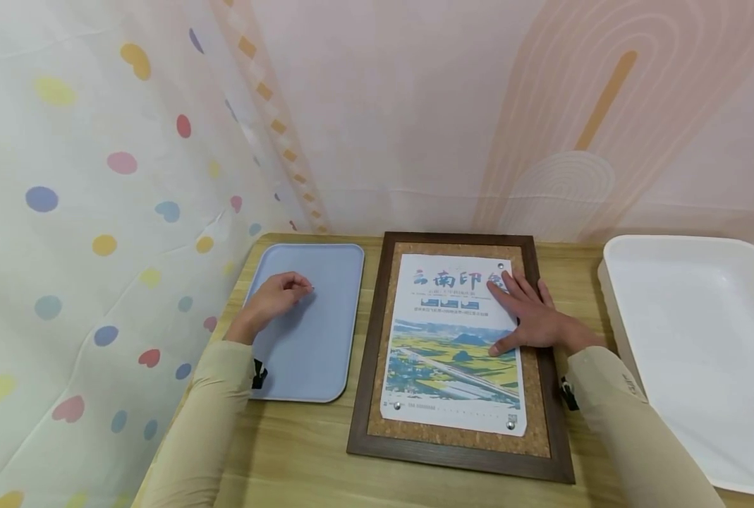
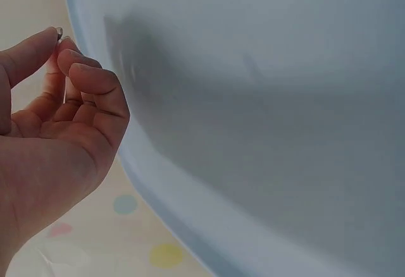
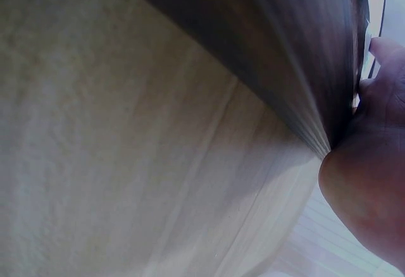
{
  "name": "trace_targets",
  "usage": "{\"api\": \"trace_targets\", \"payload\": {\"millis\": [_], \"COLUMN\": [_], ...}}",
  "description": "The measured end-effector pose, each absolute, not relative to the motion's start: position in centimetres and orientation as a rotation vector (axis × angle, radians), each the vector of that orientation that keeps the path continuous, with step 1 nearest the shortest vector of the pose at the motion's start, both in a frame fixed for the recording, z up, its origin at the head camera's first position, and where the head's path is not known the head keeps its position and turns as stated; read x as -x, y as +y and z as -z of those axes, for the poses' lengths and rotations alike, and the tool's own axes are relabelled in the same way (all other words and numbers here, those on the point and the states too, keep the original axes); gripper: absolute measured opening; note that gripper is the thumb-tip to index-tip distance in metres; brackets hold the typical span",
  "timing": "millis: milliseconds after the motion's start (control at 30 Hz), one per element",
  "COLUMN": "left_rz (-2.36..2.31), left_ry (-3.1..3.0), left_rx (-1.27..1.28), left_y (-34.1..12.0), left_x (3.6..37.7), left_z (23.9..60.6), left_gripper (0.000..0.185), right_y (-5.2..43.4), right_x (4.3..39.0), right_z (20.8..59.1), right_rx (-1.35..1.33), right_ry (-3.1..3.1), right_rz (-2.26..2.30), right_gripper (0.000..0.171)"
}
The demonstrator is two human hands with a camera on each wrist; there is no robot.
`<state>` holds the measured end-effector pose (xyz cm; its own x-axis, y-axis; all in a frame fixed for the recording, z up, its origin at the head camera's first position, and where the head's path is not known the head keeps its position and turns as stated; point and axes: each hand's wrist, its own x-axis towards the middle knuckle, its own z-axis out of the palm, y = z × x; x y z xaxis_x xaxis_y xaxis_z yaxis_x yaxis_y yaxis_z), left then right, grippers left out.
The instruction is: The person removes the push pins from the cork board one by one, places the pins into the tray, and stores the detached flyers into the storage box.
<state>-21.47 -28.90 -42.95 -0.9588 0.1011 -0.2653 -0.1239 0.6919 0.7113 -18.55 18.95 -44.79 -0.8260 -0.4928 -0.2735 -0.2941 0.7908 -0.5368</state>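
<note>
Over the blue tray [image 1: 332, 339], my left hand [image 1: 274, 300] pinches a small silver thumbtack [image 2: 59, 33] between thumb and fingertip. My right hand [image 1: 532, 314] rests with spread fingers on the right side of a printed poster [image 1: 453, 360], covering part of its title. The poster lies on a cork board [image 1: 535, 402] with a dark wooden frame [image 1: 459, 462]. Silver thumbtacks show at its top right corner, bottom left corner and bottom right corner. In the right wrist view, the right hand [image 3: 370, 169] lies against the frame's edge.
A large white bin [image 1: 627, 339] stands to the right of the board. Everything sits on a wood-grain table [image 1: 300, 451]. A dotted cloth [image 1: 97, 282] hangs at the left and a pink patterned cloth [image 1: 402, 127] behind.
</note>
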Motion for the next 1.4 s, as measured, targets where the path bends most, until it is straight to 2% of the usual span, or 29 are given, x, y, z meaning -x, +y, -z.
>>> {"api": "trace_targets", "payload": {"millis": [433,1400], "left_rz": [-1.109,-1.129], "left_ry": [2.6,2.493], "left_rx": [0.135,0.17], "left_y": [-30.5,-30.8], "left_x": [21.5,22.2], "left_z": [43.4,43.6], "left_gripper": [0.023,0.019], "right_y": [18.8,18.8], "right_x": [18.4,18.3], "right_z": [44.9,44.6], "right_rx": [0.594,0.573], "right_ry": [2.574,2.568], "right_rz": [0.699,0.705], "right_gripper": [0.128,0.127]}}
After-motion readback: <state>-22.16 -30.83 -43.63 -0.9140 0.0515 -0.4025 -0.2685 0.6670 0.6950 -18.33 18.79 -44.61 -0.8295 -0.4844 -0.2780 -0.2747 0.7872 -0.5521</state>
